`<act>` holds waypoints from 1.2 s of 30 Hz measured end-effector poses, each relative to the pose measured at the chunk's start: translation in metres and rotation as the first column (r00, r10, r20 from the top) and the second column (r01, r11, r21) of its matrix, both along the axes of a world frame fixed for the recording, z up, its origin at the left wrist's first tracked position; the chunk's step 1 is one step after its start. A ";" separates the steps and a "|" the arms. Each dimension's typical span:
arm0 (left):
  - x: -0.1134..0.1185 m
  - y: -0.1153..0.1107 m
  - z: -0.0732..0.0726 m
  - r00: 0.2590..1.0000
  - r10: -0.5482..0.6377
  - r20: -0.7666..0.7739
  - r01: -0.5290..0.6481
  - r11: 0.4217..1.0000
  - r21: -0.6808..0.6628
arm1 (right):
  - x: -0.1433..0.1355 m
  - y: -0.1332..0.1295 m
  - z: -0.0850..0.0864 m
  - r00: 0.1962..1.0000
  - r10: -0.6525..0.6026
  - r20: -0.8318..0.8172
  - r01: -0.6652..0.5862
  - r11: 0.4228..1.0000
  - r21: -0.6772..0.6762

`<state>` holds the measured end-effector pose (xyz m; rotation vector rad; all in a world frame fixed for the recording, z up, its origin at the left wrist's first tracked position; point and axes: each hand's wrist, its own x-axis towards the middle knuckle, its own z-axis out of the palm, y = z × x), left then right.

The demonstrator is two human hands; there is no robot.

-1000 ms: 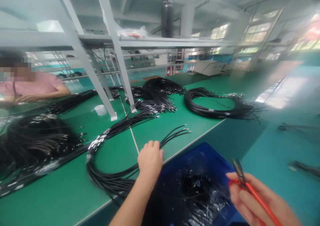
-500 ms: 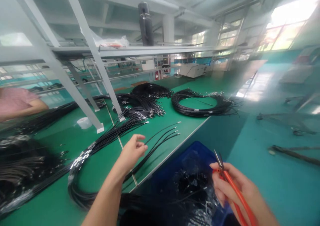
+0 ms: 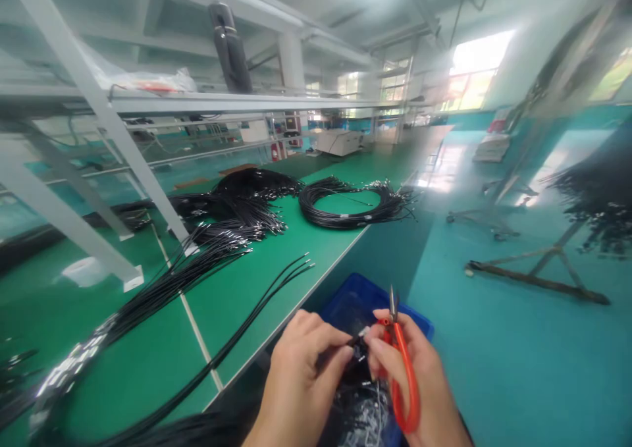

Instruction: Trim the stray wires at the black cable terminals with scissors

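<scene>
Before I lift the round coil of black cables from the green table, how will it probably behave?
The round coil of black cables probably flexes but springs back, since its strands hold smooth curves. It may feel heavy, as many cables are bundled. Its loose ends, splayed past the green table's edge, might snag.

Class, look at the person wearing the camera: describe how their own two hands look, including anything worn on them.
The left hand and right hand are both bare. No gloves, sleeves, watch or bracelet show; some fingers are partly hidden.
</scene>
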<state>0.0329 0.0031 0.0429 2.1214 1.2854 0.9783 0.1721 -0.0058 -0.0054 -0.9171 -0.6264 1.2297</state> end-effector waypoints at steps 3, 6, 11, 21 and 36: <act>-0.004 -0.006 -0.014 0.981 0.032 0.194 0.020 0.966 -0.258 | -0.007 -0.005 0.007 0.997 -0.006 -0.074 0.009 0.999 0.031; -0.002 -0.009 -0.024 0.955 0.080 0.285 0.030 0.931 -0.363 | -0.012 -0.007 0.011 0.994 0.007 -0.108 -0.004 1.000 0.031; 0.002 -0.011 -0.032 0.922 0.143 0.360 0.005 0.925 -0.380 | -0.015 -0.008 0.013 0.997 0.016 -0.072 -0.015 1.000 0.010; -0.004 -0.016 -0.041 0.904 0.187 0.385 0.002 0.898 -0.440 | -0.017 -0.006 0.007 0.986 0.119 -0.114 -0.127 0.989 -0.071; -0.004 -0.017 -0.036 0.712 0.270 0.649 0.116 0.865 -0.487 | -0.041 -0.014 0.002 0.957 0.188 -0.221 -0.220 0.967 -0.129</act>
